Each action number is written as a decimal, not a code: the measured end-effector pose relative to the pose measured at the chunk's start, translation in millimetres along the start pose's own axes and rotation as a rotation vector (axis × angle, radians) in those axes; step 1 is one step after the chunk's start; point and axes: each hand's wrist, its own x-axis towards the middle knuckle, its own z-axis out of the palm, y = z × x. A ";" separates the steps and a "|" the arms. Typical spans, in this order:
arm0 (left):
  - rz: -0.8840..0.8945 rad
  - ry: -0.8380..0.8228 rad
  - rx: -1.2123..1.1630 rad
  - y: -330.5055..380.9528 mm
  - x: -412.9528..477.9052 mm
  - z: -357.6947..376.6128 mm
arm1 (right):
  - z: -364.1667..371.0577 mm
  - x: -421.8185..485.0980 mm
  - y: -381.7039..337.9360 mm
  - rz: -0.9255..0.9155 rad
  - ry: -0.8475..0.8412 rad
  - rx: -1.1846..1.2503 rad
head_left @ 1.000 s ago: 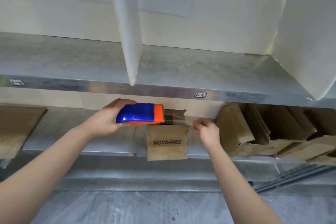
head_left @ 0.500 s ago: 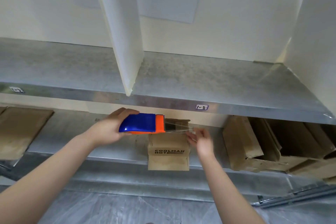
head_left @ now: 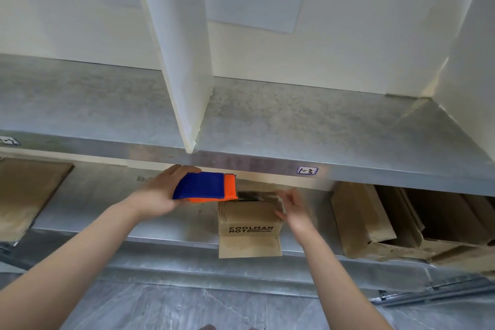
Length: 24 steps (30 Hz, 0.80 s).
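A small brown cardboard box printed "COOLMAN NOTE" sits at the front edge of the lower metal shelf, one flap hanging over the edge. My left hand grips a blue and orange tape dispenser just left of the box top. A strip of clear tape runs from the dispenser across the box top. My right hand, blurred by motion, touches the box's upper right edge with its fingers fairly straight.
Folded cardboard cartons lean on the lower shelf to the right; a flat cardboard sheet lies at the left. The upper metal shelf overhangs my hands, with a white divider and a label "1-3".
My right hand has come left with the tape end, from out beyond the box to its upper right edge. The dispenser has stayed beside the box top.
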 end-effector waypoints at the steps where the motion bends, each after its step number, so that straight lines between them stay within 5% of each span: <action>1: -0.004 -0.009 0.006 1.9 1.8 1.2 | -0.3 2.8 4.8 0.018 0.010 0.008; 17: -0.052 -0.163 0.031 27.6 28.9 23.5 | -10.0 26.8 25.9 0.176 0.086 0.194; 20: -0.050 -0.166 0.016 29.3 31.7 25.1 | -15.4 32.2 34.6 0.121 0.135 -0.005; 24: -0.042 -0.154 0.037 31.4 33.7 26.7 | -26.5 35.3 46.7 0.031 0.118 -0.575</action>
